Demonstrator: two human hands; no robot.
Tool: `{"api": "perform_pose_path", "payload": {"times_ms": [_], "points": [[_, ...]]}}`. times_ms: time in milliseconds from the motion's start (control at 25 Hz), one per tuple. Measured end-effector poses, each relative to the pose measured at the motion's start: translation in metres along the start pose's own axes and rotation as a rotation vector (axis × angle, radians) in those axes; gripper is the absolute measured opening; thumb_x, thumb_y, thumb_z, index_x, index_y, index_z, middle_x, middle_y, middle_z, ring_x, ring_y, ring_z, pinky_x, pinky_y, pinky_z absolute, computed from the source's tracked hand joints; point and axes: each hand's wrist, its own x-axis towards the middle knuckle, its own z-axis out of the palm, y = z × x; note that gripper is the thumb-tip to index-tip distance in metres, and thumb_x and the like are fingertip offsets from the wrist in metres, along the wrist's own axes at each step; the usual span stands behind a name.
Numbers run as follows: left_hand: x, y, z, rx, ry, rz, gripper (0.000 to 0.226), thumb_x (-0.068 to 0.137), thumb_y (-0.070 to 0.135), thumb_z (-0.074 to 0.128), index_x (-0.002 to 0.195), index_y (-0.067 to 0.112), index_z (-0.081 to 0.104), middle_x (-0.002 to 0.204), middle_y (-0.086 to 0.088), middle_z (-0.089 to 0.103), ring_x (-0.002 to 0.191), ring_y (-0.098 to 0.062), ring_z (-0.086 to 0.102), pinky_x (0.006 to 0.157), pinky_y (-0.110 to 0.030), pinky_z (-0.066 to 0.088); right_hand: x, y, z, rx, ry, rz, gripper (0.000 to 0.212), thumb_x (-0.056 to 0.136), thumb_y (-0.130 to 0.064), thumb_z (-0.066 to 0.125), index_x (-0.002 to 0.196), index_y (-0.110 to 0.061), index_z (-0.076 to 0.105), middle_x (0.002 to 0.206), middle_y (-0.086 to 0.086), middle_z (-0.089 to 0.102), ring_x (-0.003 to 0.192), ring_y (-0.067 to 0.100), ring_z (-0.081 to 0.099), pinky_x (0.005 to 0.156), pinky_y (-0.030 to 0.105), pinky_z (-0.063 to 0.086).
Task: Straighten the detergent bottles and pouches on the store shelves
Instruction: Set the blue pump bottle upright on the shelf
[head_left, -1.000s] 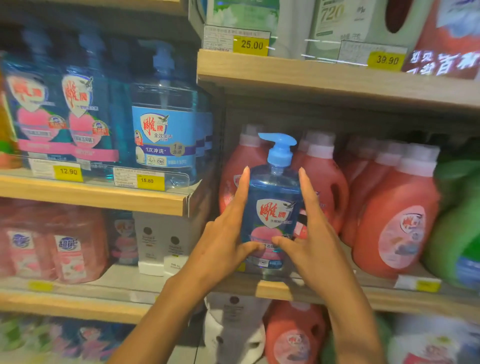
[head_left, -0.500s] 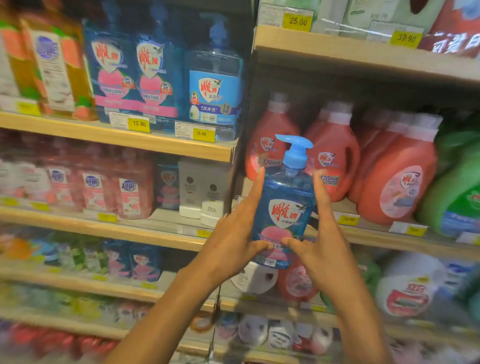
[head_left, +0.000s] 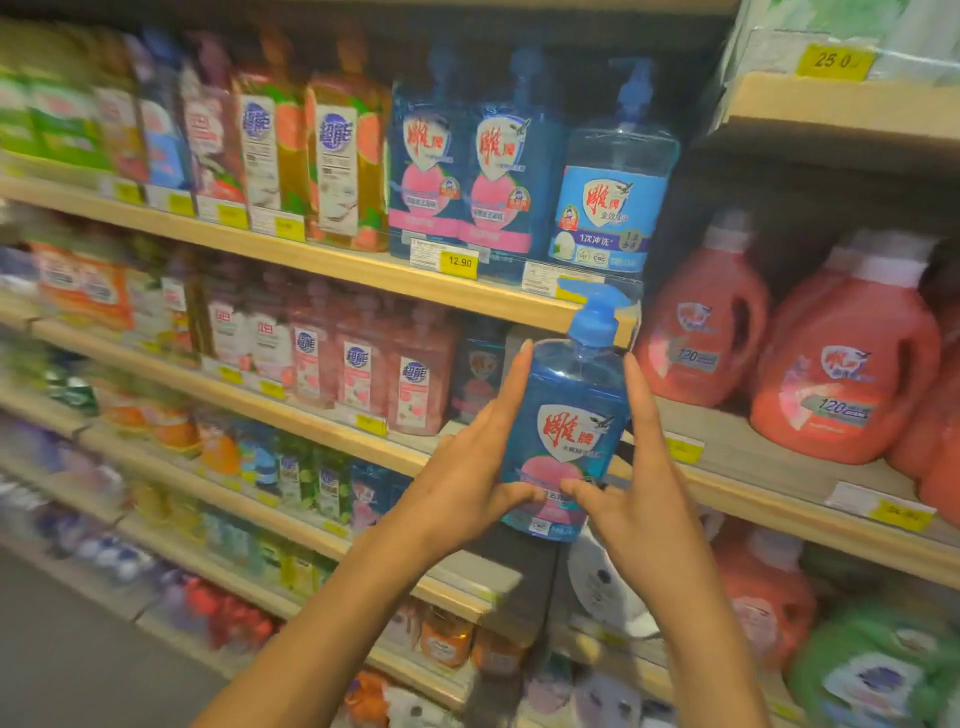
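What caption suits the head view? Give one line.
Left hand and right hand hold a blue pump bottle before stocked detergent shelves.

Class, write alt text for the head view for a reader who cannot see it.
Left hand and right hand hold a blue pump bottle before store shelves. Red jugs stand on the shelf to its right; a larger pump bottle stands above.

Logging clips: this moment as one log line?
blue pump bottle: off shelf | left hand: holds it | right hand: holds it
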Motion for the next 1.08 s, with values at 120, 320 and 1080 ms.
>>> {"api": "perform_pose_path", "payload": {"times_ms": [120, 320, 1080], "points": [[0.006, -0.033, -0.012, 0.037, 0.016, 0.006, 0.131, 0.077, 0.021, 0.086, 0.148, 0.058, -0.019, 0.152, 0.006, 0.046, 0.116, -0.026, 0.065, 0.08, -0.048, 0.059, 0.019, 0.01, 0.032, 0.031, -0.01, -0.029, 0.121, 0.082, -0.004, 0.083, 0.152, -0.07, 0.01, 0.144, -0.036, 0.041, 0.128, 0.003, 0.057, 0.095, 0.05, 0.058], [0.014, -0.089, -0.013, 0.078, 0.084, 0.058, 0.123, 0.082, 0.026, 0.081, 0.15, 0.054, -0.018, 0.156, 0.011, 0.041, 0.104, -0.015, 0.069, 0.071, -0.029, 0.059, 0.041, 0.044, 0.08, -0.049, 0.079, -0.089, 0.117, 0.084, -0.009, 0.082, 0.153, -0.068, 0.007, 0.14, -0.032, 0.044, 0.122, -0.011, 0.054, 0.089, 0.039, 0.057], [0.067, -0.239, 0.016, 0.111, 0.125, 0.032, 0.114, 0.09, 0.019, 0.073, 0.152, 0.051, -0.017, 0.161, 0.005, 0.033, 0.129, -0.022, 0.056, 0.092, -0.048, 0.056, 0.118, 0.148, 0.178, -0.135, 0.12, -0.105, 0.122, 0.083, 0.001, 0.082, 0.155, -0.064, 0.008, 0.14, -0.057, 0.019, 0.125, -0.034, 0.028, 0.096, -0.001, 0.033]]}}
